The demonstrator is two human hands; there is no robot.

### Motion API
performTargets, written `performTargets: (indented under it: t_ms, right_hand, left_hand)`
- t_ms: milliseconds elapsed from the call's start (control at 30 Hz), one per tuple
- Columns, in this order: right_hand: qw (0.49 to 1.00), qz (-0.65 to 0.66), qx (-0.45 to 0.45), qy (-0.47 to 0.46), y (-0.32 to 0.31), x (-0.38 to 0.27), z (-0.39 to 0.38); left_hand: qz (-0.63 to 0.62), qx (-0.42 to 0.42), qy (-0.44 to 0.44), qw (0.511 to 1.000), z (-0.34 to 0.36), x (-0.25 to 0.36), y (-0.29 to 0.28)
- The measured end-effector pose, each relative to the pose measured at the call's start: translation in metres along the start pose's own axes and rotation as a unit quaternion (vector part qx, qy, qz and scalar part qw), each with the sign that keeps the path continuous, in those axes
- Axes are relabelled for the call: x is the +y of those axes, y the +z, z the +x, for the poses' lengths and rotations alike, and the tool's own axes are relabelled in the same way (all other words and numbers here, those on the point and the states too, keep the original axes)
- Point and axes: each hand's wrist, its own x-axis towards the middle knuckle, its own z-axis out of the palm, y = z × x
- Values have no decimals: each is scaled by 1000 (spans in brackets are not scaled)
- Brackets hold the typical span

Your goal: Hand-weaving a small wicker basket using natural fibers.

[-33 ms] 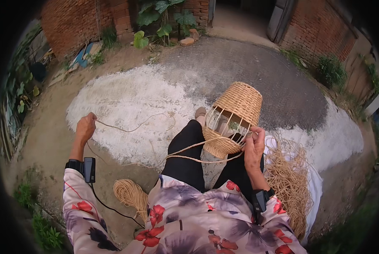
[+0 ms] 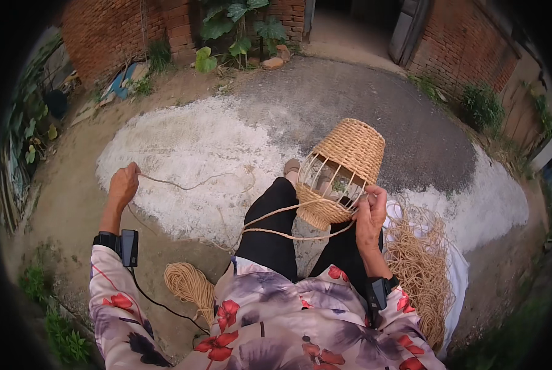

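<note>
A tan basket of woven cord (image 2: pixel 354 147) is tilted over my knees. Its top and bottom bands are woven, and thin pale ribs show bare between them. My right hand (image 2: pixel 371 221) grips the basket at its right side, fingers closed around the ribs and lower band. Out to the left, my left hand (image 2: pixel 124 185) is closed in a pinch on a strand of tan cord (image 2: pixel 186 187). Loops of the same cord (image 2: pixel 269 230) run across my black trousers to the basket's lower band.
A bundled skein of cord (image 2: pixel 189 285) lies on the ground by my left side. To my right, a loose heap of cord (image 2: pixel 419 265) rests on white cloth (image 2: pixel 458 277). Ahead are a brick wall (image 2: pixel 112 37), leafy plants (image 2: pixel 236 28) and a dark doorway (image 2: pixel 365 24).
The basket's upper end has shifted very slightly to the right. My left hand and its cord have barely moved.
</note>
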Motion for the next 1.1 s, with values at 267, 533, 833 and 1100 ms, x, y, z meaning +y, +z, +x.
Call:
performTargets:
  t_ms: [267, 533, 833, 1100]
  right_hand:
    - [997, 64, 30, -9, -11, -3, 5]
    - [996, 80, -10, 33, -11, 6, -8]
    - [995, 86, -34, 34, -16, 25, -27]
    - [993, 92, -45, 57, -28, 43, -23]
  left_hand:
    - [23, 197, 253, 947, -29, 145, -110]
    - [-688, -228, 214, 654, -46, 271, -87]
    - [-477, -196, 244, 822, -45, 376, 50]
    - [-443, -147, 213, 858, -57, 389, 46]
